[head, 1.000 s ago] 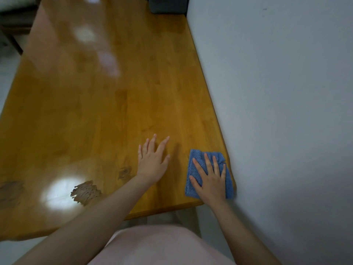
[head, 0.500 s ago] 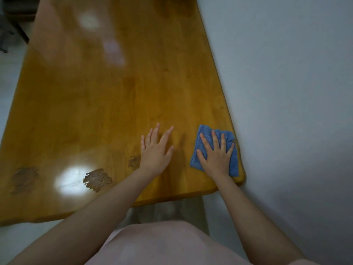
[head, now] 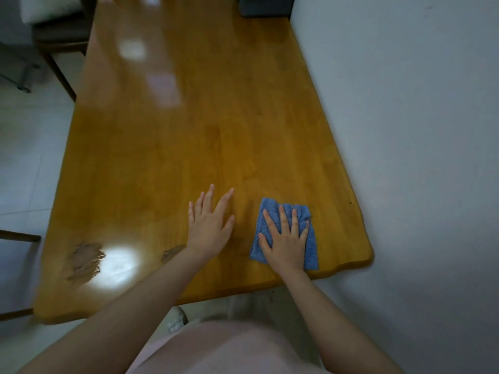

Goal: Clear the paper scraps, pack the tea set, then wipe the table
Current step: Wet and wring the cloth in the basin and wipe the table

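A folded blue cloth [head: 310, 247] lies flat on the orange wooden table [head: 189, 144], near its front right corner. My right hand [head: 286, 238] presses down on the cloth with straight, spread fingers. My left hand [head: 210, 225] rests flat on the bare wood a little to the left of the cloth, fingers straight. No paper scraps or tea set show on the table.
A white wall [head: 405, 130] runs along the table's right edge. A dark box [head: 264, 6] sits at the far right end. A chair [head: 56, 36] stands at the far left. Worn patches [head: 83, 259] mark the front left of the wood.
My right hand has slid the cloth leftward, away from the table's right edge. My left hand has stayed flat on the wood beside it.
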### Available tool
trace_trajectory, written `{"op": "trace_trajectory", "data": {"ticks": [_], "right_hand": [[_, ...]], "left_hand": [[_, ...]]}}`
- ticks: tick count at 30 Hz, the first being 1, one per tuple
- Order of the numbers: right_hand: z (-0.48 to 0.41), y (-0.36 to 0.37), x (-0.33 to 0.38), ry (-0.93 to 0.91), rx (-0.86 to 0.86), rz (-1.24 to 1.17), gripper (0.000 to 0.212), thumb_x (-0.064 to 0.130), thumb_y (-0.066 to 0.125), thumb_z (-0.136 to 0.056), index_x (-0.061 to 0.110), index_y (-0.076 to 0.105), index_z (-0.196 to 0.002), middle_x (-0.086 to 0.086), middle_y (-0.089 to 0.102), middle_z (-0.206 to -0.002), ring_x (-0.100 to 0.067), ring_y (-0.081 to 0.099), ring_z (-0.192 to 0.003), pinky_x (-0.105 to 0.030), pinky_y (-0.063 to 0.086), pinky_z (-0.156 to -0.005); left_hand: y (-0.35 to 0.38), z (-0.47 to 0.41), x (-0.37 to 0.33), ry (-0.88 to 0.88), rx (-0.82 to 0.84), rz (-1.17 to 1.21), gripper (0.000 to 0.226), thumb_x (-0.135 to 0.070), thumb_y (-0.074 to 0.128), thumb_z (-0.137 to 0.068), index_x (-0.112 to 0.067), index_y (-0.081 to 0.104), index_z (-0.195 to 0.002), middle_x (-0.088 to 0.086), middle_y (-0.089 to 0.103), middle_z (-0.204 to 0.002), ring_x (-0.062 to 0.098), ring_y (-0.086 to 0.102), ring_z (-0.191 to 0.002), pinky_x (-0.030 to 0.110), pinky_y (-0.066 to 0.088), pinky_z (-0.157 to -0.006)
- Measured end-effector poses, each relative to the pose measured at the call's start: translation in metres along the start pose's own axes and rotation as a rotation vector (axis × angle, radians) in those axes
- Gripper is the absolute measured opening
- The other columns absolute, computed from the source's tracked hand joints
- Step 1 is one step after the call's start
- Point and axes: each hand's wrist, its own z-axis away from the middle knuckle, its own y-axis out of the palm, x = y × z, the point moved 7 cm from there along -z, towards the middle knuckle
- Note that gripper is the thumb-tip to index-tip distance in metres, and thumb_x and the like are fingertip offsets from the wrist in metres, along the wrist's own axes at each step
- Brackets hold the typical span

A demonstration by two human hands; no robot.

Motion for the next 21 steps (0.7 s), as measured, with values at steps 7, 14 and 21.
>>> {"op": "trace_trajectory", "data": {"ticks": [7, 14, 21], "right_hand": [[-0.010, -0.004, -0.026, 0.142, 0.010, -0.019, 0.066, 0.068, 0.021, -0.091, 0.040, 0.026, -0.151, 0.003, 0.020, -0.161, -0.029, 0.009, -0.150, -0.060, 0.005, -0.117], [-0.037, -0.018, -0.101, 0.194, 0.075, 0.009, 0.072, 0.072, 0.009, -0.086, 0.043, 0.014, -0.152, 0.002, 0.008, -0.163, -0.028, -0.001, -0.150, -0.058, -0.003, -0.117], [-0.046, -0.021, -0.132, 0.175, 0.100, 0.022, 0.072, 0.073, 0.009, -0.087, 0.043, 0.013, -0.153, -0.002, 0.007, -0.164, -0.032, -0.003, -0.149, -0.060, -0.005, -0.115]], "left_hand": [[-0.009, 0.005, 0.014, 0.026, 0.045, 0.021, 0.057, -0.041, 0.038, -0.100, -0.046, 0.010, -0.150, -0.002, -0.004, -0.162, 0.022, -0.006, -0.149, 0.044, -0.006, -0.118], [-0.001, -0.007, -0.011, -0.021, 0.025, 0.061, 0.057, -0.043, 0.038, -0.100, -0.046, 0.009, -0.150, -0.002, -0.004, -0.162, 0.021, -0.006, -0.149, 0.044, -0.006, -0.119], [0.018, -0.020, -0.045, -0.043, 0.027, 0.084, 0.058, -0.043, 0.038, -0.100, -0.046, 0.009, -0.150, -0.001, -0.003, -0.162, 0.022, -0.004, -0.149, 0.044, -0.004, -0.119]]}}
